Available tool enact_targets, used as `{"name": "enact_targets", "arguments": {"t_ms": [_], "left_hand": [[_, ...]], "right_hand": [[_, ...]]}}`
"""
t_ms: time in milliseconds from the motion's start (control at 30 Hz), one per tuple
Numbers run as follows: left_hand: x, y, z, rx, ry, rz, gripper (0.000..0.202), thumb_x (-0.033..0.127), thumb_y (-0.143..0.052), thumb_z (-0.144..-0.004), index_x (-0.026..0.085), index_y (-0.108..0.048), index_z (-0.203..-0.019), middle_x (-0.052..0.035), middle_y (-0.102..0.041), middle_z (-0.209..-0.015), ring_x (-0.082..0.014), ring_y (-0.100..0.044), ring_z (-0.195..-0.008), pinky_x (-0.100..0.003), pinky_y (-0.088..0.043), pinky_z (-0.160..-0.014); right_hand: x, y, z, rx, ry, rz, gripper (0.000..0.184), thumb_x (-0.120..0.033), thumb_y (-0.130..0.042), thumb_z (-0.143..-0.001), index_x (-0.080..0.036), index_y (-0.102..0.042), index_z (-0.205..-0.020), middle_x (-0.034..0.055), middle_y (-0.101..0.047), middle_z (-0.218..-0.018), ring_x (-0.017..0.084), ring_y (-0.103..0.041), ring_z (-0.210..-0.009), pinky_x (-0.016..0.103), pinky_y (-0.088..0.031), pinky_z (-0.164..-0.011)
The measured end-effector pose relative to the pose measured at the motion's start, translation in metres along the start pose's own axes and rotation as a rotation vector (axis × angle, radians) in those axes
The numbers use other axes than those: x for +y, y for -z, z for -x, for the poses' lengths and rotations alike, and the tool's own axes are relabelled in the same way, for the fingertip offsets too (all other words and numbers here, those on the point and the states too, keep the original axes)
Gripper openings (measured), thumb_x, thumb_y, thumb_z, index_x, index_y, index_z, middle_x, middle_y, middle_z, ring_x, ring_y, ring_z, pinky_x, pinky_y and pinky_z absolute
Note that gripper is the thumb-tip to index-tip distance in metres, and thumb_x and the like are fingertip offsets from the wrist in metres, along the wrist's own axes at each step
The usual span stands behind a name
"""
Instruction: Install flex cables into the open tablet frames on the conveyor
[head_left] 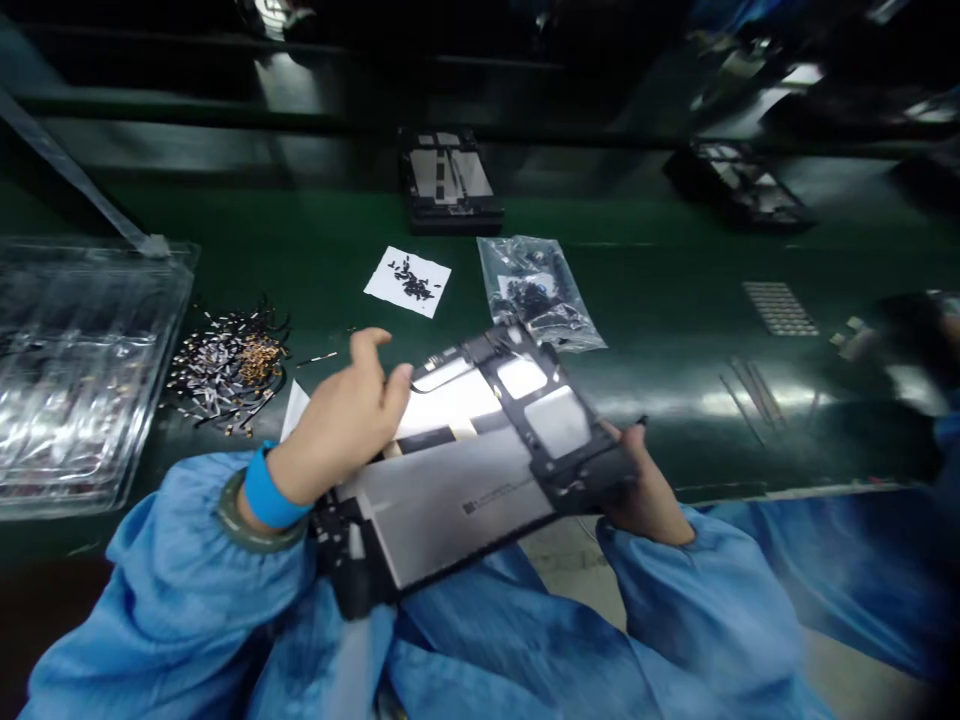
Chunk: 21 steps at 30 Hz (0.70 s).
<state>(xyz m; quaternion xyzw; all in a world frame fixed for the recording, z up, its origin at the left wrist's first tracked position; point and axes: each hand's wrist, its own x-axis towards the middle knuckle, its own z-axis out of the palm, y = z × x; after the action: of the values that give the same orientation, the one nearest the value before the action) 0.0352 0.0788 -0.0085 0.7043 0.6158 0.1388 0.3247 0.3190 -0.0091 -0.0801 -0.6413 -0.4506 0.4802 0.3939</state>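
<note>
A black tablet-like device with its inside exposed [461, 500] is tilted above my lap, showing a large silver battery panel and bright plates. My right hand [649, 490] grips its right end, most fingers hidden underneath; a small black tip shows by the hand. Over the device's upper left edge lies my left hand [352, 410], back upward, wearing a blue wristband [270, 490]. Its thumb and forefinger are apart with nothing visible between them; the other fingers are hidden. Whether this hand presses on the device I cannot tell.
A pile of small flex cables [225, 365] lies left, beside clear plastic trays [75, 380]. Beyond the device are white paper with tiny black parts [409, 280], a clear bag [540, 290] and a device stack [450, 185]. Thin tools [754, 395] lie right, near a blurred person.
</note>
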Motion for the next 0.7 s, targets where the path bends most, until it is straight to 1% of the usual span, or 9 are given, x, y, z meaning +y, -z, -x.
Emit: {"name": "enact_targets", "arguments": {"t_ms": [100, 167, 233, 267, 400, 467, 567, 633, 700], "left_hand": [[-0.002, -0.010, 0.010, 0.001, -0.154, -0.268, 0.051, 0.036, -0.037, -0.096, 0.011, -0.033, -0.140, -0.0147, -0.062, -0.106, -0.0296, -0.067, -0.089, -0.045, -0.054, -0.077], [-0.013, -0.011, 0.021, 0.169, -0.271, -0.331, 0.052, 0.037, -0.038, -0.097, 0.008, -0.036, -0.140, -0.0209, -0.055, -0.123, -0.0320, -0.062, -0.109, -0.047, -0.053, -0.088], [-0.030, -0.010, 0.036, 0.385, -0.312, -0.400, 0.055, 0.038, -0.039, -0.097, 0.004, -0.037, -0.140, -0.0255, -0.048, -0.134, -0.0360, -0.049, -0.128, -0.050, -0.046, -0.103], [-0.039, -0.009, 0.045, 0.443, -0.304, -0.432, 0.054, 0.039, -0.038, -0.098, 0.003, -0.038, -0.139, -0.0263, -0.048, -0.134, -0.0375, -0.045, -0.132, -0.052, -0.043, -0.107], [-0.067, -0.010, 0.066, 0.399, -0.285, -0.293, 0.046, 0.037, -0.034, -0.100, 0.009, -0.041, -0.136, -0.0208, -0.056, -0.129, -0.0316, -0.053, -0.125, -0.050, -0.047, -0.104], [-0.070, -0.004, 0.067, 0.495, -0.267, -0.130, 0.042, 0.033, -0.039, -0.099, 0.015, -0.041, -0.137, -0.0176, -0.054, -0.134, -0.0268, -0.050, -0.129, -0.046, -0.045, -0.107], [-0.065, 0.015, 0.057, 0.692, -0.300, -0.008, 0.040, 0.027, -0.039, -0.099, 0.018, -0.042, -0.138, -0.0154, -0.047, -0.142, -0.0240, -0.041, -0.138, -0.046, -0.035, -0.115], [-0.060, 0.028, 0.046, 0.703, -0.352, -0.061, 0.043, 0.031, -0.042, -0.098, 0.017, -0.040, -0.139, -0.0164, -0.045, -0.144, -0.0273, -0.035, -0.142, -0.049, -0.029, -0.118], [-0.058, 0.037, 0.033, 0.590, -0.370, -0.160, 0.049, 0.041, -0.045, -0.096, 0.014, -0.043, -0.137, -0.0173, -0.050, -0.138, -0.0307, -0.042, -0.136, -0.050, -0.034, -0.114]], "right_hand": [[-0.006, -0.003, 0.011, -0.046, -0.056, -0.132, 0.066, -0.068, -0.069, -0.068, -0.026, -0.066, -0.119, 0.0064, -0.073, -0.111, 0.031, -0.068, -0.107, 0.043, -0.057, -0.089], [-0.017, 0.000, 0.017, -0.008, -0.125, -0.236, 0.060, -0.049, -0.078, -0.067, -0.027, -0.065, -0.121, 0.0049, -0.074, -0.111, 0.029, -0.070, -0.103, 0.039, -0.059, -0.084], [-0.031, 0.006, 0.016, 0.089, -0.132, -0.314, 0.048, -0.042, -0.077, -0.068, -0.030, -0.067, -0.114, 0.0027, -0.075, -0.101, 0.028, -0.072, -0.094, 0.037, -0.061, -0.075], [-0.039, 0.009, 0.012, 0.133, -0.106, -0.330, 0.041, -0.041, -0.076, -0.068, -0.031, -0.069, -0.107, 0.0016, -0.075, -0.094, 0.028, -0.073, -0.090, 0.037, -0.062, -0.073], [-0.073, 0.009, -0.019, 0.224, 0.087, -0.308, 0.021, -0.039, -0.072, -0.074, -0.032, -0.070, -0.093, 0.0007, -0.072, -0.081, 0.029, -0.071, -0.094, 0.040, -0.062, -0.076], [-0.086, -0.002, -0.033, 0.183, 0.162, -0.281, 0.023, -0.037, -0.072, -0.074, -0.033, -0.069, -0.097, -0.0005, -0.072, -0.085, 0.028, -0.070, -0.097, 0.039, -0.061, -0.077], [-0.095, -0.022, -0.043, 0.048, 0.119, -0.203, 0.037, -0.038, -0.076, -0.071, -0.035, -0.067, -0.107, -0.0011, -0.073, -0.096, 0.026, -0.071, -0.093, 0.035, -0.061, -0.071], [-0.096, -0.033, -0.042, -0.043, 0.037, -0.146, 0.052, -0.041, -0.075, -0.071, -0.035, -0.062, -0.120, 0.0008, -0.073, -0.103, 0.026, -0.071, -0.089, 0.036, -0.061, -0.069], [-0.095, -0.040, -0.038, -0.109, -0.019, -0.116, 0.064, -0.045, -0.076, -0.070, -0.033, -0.057, -0.130, 0.0027, -0.073, -0.107, 0.026, -0.072, -0.088, 0.037, -0.061, -0.070]]}}
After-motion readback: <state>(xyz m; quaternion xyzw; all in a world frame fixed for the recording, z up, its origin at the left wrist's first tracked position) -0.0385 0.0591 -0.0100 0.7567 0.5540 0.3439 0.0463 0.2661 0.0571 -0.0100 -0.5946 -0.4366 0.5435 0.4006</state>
